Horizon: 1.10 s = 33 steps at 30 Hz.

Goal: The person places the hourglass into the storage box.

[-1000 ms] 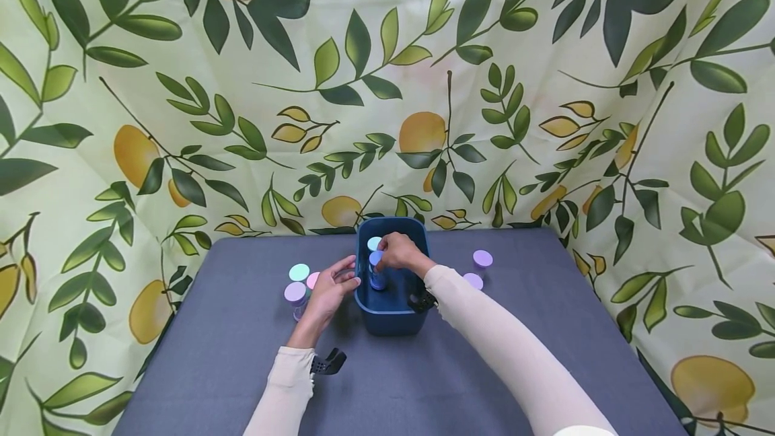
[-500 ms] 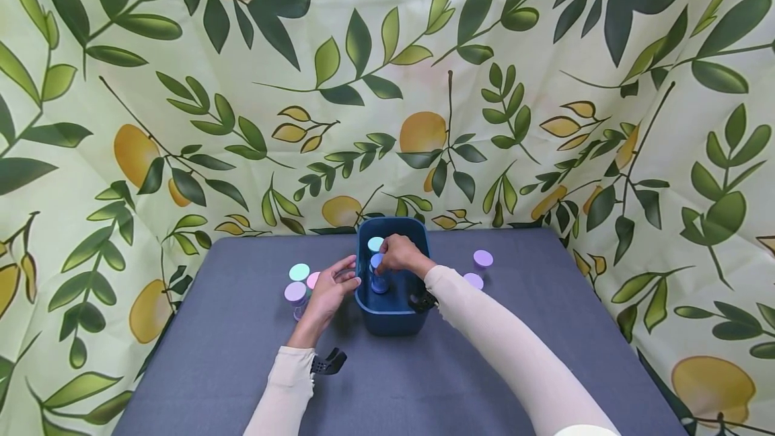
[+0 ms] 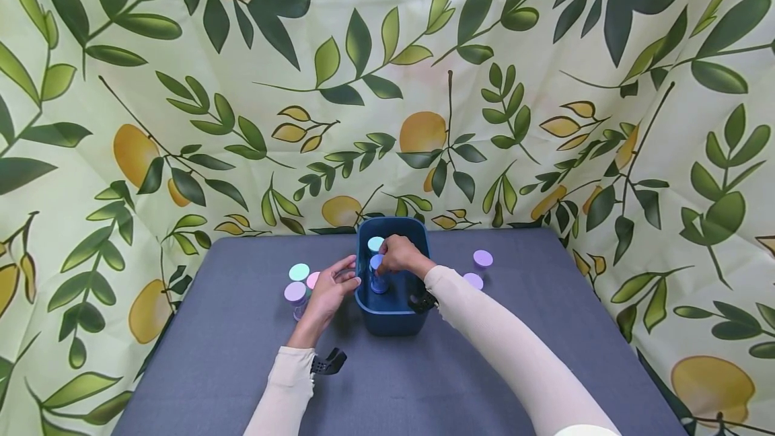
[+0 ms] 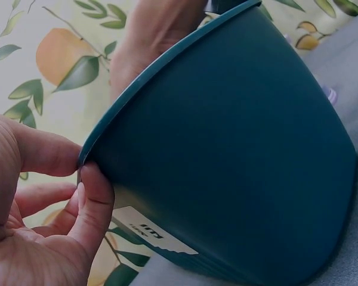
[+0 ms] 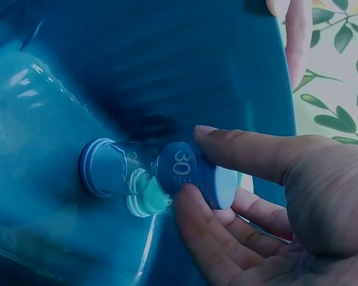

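Observation:
Inside a deep blue plastic bin, my right hand pinches the top cap of a blue sand timer marked 30. The timer's lower cap is at the bin floor in the right wrist view. Behind it stands a sand timer with a mint-green cap, partly covered by the blue one. My left hand pinches the bin's left rim between thumb and a finger, as the left wrist view shows. A white label is stuck on the bin's outer wall.
Left of the bin, several sand timers stand close to my left hand, with mint, lilac and pink caps. Two lilac-capped timers stand to the right, one partly behind my sleeve. A leaf-patterned cloth surrounds the grey table.
The blue sand timer has come slightly down and toward me in my right hand, then stayed in place over the last half second. My left hand has kept its place on the rim.

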Each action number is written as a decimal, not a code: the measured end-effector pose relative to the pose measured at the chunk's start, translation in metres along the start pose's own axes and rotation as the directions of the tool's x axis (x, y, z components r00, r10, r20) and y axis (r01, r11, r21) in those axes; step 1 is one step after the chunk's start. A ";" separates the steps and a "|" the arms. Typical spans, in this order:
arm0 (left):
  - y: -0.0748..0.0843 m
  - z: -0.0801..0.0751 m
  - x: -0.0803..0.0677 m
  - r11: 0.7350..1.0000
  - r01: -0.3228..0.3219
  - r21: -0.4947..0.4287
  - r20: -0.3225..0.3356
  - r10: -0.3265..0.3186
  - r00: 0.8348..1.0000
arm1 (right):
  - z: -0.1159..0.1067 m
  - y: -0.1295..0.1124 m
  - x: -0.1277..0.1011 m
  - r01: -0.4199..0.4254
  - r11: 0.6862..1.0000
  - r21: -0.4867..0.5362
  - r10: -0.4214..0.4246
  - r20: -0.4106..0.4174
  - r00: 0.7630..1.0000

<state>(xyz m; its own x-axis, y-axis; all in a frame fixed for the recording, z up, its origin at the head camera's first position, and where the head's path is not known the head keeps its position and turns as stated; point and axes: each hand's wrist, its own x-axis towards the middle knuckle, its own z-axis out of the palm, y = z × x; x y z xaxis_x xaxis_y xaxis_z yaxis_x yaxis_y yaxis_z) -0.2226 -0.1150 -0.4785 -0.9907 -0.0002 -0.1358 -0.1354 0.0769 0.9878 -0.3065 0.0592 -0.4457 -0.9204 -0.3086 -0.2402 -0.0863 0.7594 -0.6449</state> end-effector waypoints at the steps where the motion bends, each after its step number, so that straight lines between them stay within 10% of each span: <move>1: 0.000 0.000 0.000 1.000 0.001 0.002 0.000 -0.001 1.000 | 0.000 0.000 0.000 0.001 1.000 -0.001 -0.001 -0.003 1.000; 28: -0.001 0.000 -0.001 1.000 -0.006 -0.020 -0.012 0.006 1.000 | -0.014 -0.011 -0.011 0.019 0.991 -0.133 -0.023 -0.034 0.999; 33: 0.001 0.001 -0.001 1.000 0.008 -0.013 -0.011 -0.008 1.000 | -0.026 -0.008 -0.016 0.032 0.999 -0.034 -0.033 -0.019 0.999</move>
<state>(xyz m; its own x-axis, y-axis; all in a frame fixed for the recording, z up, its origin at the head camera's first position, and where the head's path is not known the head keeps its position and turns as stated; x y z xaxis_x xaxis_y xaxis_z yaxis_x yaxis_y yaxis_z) -0.2214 -0.1144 -0.4777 -0.9897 -0.0115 -0.1425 -0.1430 0.0640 0.9877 -0.3005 0.0727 -0.4180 -0.9241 -0.3223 -0.2052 -0.1284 0.7679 -0.6275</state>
